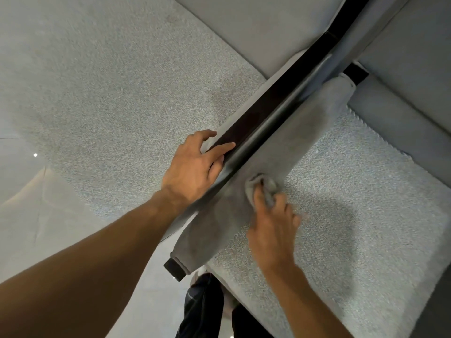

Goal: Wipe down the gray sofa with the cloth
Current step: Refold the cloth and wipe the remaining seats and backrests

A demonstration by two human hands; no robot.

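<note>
Sofa [353, 215] wipe: step in hand is the inner pad of the armrest [300, 132]. Cloth [267, 189] is bunched in the right grip [273, 230], fingers curled round it, pressed on the pad just seat-side of the armrest's dark rail [268, 111]. Left grip [192, 172] rests flat on that rail, fingers straight, holding nothing. Next, by my read: stroke along the pad with even pressure, then the seat.
</note>
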